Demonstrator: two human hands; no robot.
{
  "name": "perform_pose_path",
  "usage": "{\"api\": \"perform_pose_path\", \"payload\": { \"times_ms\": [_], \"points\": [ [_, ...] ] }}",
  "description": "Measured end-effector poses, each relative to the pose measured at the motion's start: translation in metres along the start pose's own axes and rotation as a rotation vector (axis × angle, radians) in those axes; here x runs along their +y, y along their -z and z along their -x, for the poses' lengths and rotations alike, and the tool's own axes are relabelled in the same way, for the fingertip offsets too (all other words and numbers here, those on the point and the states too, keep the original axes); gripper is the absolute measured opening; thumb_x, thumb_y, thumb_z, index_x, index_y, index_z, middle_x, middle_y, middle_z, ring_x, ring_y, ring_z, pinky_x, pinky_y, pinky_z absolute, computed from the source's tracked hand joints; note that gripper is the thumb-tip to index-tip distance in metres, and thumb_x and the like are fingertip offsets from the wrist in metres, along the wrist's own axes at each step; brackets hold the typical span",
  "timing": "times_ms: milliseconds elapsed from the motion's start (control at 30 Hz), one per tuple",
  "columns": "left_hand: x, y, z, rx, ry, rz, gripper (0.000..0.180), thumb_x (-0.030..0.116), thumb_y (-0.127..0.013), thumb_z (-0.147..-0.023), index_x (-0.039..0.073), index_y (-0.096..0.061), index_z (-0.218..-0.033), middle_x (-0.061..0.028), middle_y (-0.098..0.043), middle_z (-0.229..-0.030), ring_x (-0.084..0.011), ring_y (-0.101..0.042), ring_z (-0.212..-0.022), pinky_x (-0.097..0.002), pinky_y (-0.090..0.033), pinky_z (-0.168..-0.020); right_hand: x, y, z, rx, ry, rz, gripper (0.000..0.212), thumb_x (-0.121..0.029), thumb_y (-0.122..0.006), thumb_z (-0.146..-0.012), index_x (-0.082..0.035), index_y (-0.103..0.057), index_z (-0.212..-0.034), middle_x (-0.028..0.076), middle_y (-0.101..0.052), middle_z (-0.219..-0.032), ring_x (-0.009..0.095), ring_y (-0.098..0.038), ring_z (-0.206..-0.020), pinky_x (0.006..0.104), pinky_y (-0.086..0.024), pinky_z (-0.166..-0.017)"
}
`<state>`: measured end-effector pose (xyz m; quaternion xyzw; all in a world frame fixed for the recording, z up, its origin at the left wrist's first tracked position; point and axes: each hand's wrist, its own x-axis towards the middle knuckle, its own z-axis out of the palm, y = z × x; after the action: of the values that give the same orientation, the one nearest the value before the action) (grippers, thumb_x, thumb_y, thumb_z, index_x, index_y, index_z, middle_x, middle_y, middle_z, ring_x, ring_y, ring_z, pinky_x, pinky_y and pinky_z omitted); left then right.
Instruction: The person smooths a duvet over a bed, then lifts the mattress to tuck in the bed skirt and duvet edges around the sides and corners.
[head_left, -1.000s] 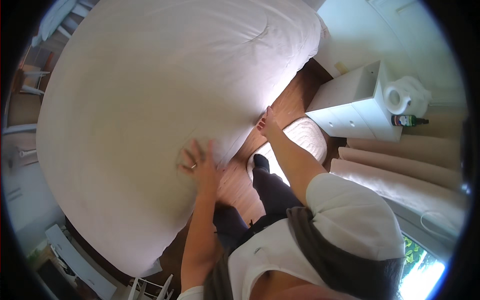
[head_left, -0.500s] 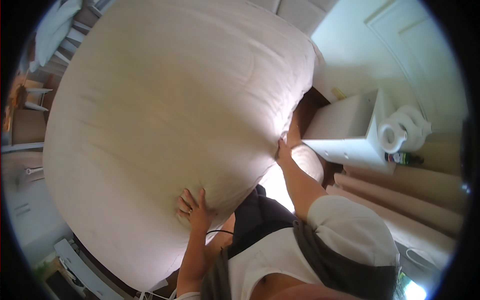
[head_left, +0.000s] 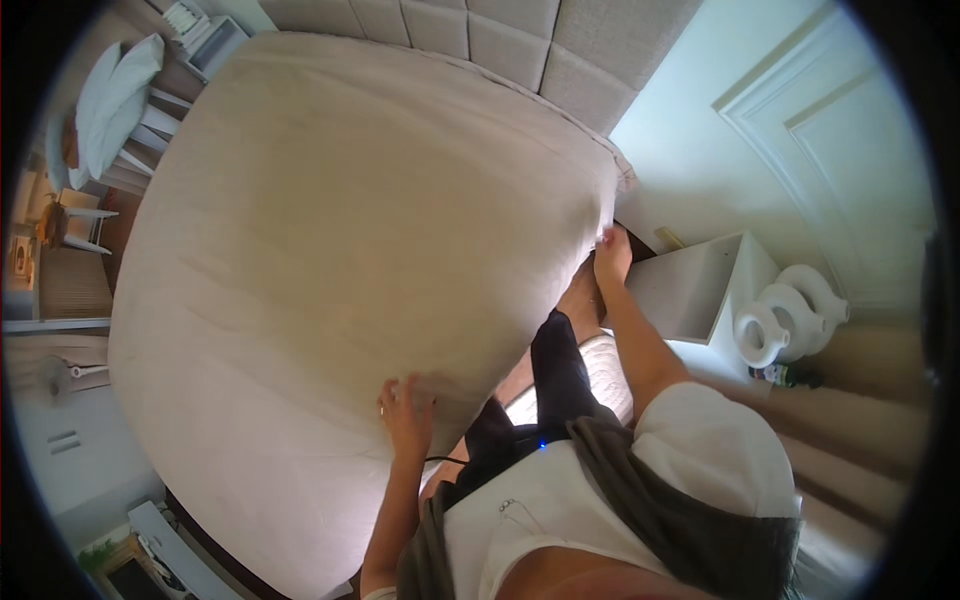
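Observation:
A beige fitted sheet (head_left: 330, 220) covers a wide mattress, mostly smooth on top with soft creases along the near side. My left hand (head_left: 406, 412) rests on the sheet near its close edge, fingers apart and slightly bent, holding nothing. At the right side of the bed, my right hand (head_left: 612, 256) is closed on the sheet's edge, close to the far right corner. What its fingertips do under the fabric is hidden.
A padded headboard (head_left: 500, 35) stands behind the bed. On the right is a white nightstand (head_left: 690, 290) with white ring-shaped vases (head_left: 765, 335) beside a dark bottle (head_left: 785, 376). Curtains hang lower right. White chairs with a pillow (head_left: 120, 95) stand at the far left.
My right hand has moved farther along the bed's right edge toward the headboard. My left hand has shifted slightly right on the sheet. The view now takes in more of the headboard.

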<state>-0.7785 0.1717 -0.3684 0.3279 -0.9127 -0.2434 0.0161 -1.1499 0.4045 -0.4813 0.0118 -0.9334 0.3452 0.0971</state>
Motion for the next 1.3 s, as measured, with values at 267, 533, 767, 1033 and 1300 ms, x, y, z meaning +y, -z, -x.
{"api": "perform_pose_path", "payload": {
  "times_ms": [267,533,767,1033,1300],
  "points": [
    [0.145,-0.066,-0.119,-0.163,-0.084,-0.056,0.069,0.021,-0.076,-0.061,0.034,-0.046,-0.122,-0.0098,-0.033,-0.125,-0.0354,-0.039,-0.108,-0.0509,-0.031,-0.087,0.020,-0.031,-0.173,-0.001,0.111,0.303,0.047,-0.010,-0.062,-0.071,-0.010,-0.048,-0.116,0.013,-0.055,-0.109,0.032,-0.049,-0.103,0.0442,-0.042,-0.084],
    [0.161,-0.074,-0.145,-0.336,0.076,-0.137,0.076,0.025,-0.079,-0.056,0.043,-0.043,-0.121,-0.0063,-0.031,-0.123,-0.0327,-0.041,-0.106,-0.0496,-0.033,-0.085,0.044,-0.032,-0.217,-0.321,0.041,0.236,0.024,-0.017,-0.058,-0.077,-0.008,-0.055,-0.099,0.016,-0.059,-0.099,0.034,-0.054,-0.096,0.0426,-0.043,-0.078],
    [0.190,-0.056,-0.241,-0.203,0.206,0.462,0.031,0.019,-0.070,-0.069,0.009,-0.065,-0.098,-0.0166,-0.062,-0.082,-0.0302,-0.058,-0.083,-0.0363,-0.045,-0.073,-0.071,0.096,-0.238,-0.395,0.147,0.027,0.011,-0.012,-0.052,-0.083,-0.008,-0.053,-0.093,0.013,-0.061,-0.083,0.031,-0.059,-0.079,0.0384,-0.045,-0.068],
    [0.269,-0.015,-0.414,0.325,-0.125,0.554,0.029,0.018,-0.060,-0.079,0.014,-0.060,-0.108,-0.0196,-0.058,-0.096,-0.0336,-0.053,-0.098,-0.0372,-0.043,-0.083,-0.160,0.137,-0.134,-0.668,1.011,-0.014,0.012,-0.011,-0.061,-0.073,-0.009,-0.054,-0.083,0.006,-0.056,-0.078,0.023,-0.056,-0.071,0.0338,-0.047,-0.060],
    [0.177,-0.037,-0.436,0.368,0.173,0.201,0.034,0.008,-0.055,-0.078,0.008,-0.058,-0.112,-0.0191,-0.058,-0.093,-0.0321,-0.054,-0.096,-0.0398,-0.042,-0.085,-0.158,0.133,-0.090,-1.079,1.174,-0.017,0.022,-0.006,-0.061,-0.069,-0.008,-0.053,-0.089,0.004,-0.056,-0.080,0.021,-0.055,-0.073,0.0309,-0.047,-0.057]
  ]
}}
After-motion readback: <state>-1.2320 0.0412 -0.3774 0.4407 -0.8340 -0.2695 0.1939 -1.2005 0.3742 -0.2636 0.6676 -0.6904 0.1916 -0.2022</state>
